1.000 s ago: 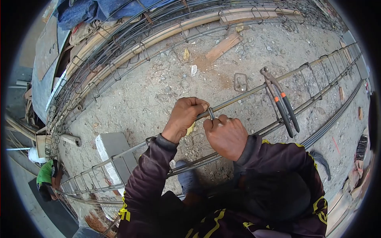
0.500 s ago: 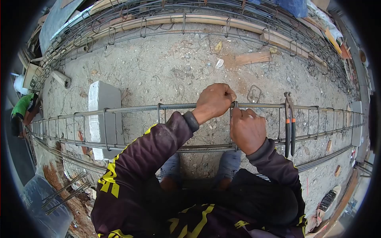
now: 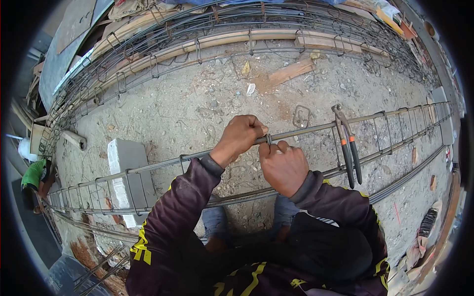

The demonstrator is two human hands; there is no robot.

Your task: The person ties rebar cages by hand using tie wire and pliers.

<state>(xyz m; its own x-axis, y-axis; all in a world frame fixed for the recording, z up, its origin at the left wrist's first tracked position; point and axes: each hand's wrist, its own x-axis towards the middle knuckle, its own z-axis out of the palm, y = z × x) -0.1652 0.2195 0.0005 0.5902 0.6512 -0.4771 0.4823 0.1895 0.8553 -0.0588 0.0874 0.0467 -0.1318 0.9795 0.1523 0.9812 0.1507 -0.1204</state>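
My left hand point(image 3: 241, 133) is closed in a pinch over the upper bars of a long rebar cage point(image 3: 308, 129), beside a stirrup. Just below it and to its right, my right hand point(image 3: 285, 166) is curled at the same stirrup joint. What the fingers of each hand hold is hidden or too thin to make out. Pincers point(image 3: 349, 150) with black and orange handles hang by their jaws over the cage's upper bar, to the right of my hands.
A grey block point(image 3: 129, 172) supports the cage on the left; another block point(image 3: 441, 116) stands at its right end. More rebar cages point(image 3: 217, 34) and timber lie at the back. A person in green point(image 3: 35, 177) crouches at far left. A loose stirrup point(image 3: 301, 117) and a wood board point(image 3: 291, 72) lie on the ground.
The view has turned and tilted, so the cage now slants up to the right. Both hands stay closed at the same stirrup joint. The pincers still hang on the bar.
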